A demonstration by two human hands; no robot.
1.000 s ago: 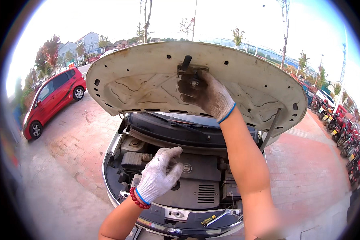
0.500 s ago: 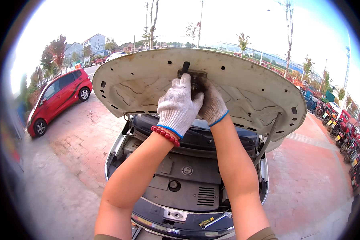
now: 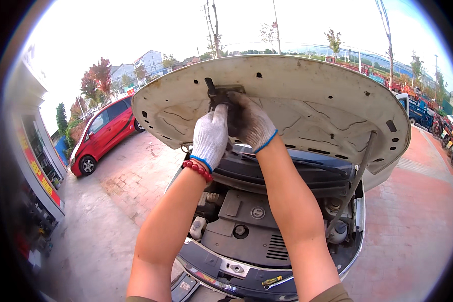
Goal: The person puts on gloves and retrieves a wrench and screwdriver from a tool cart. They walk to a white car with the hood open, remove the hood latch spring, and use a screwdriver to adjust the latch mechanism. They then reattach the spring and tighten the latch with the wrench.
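In the head view, the only one here, the raised hood (image 3: 307,90) is leaning over the engine bay, and a prop rod (image 3: 356,178) is standing under its right side. The dark latch assembly (image 3: 231,89) is sitting on the hood's underside, near the front edge and left of the middle.

The gloved left hand (image 3: 208,135) is resting below the latch's left part, its index finger pointing up against it; whether it is pinching anything, I cannot tell. The gloved right hand (image 3: 252,123) is curling around the latch's right side, its fingertips lost against dark metal, so their grip is unclear too.

Working well here probably means bracing the latch with one hand while the other is handling small parts, avoiding any shove on the hood that is straining the rod. A yellow-handled screwdriver (image 3: 272,281) is lying below the hood, at the car's front.
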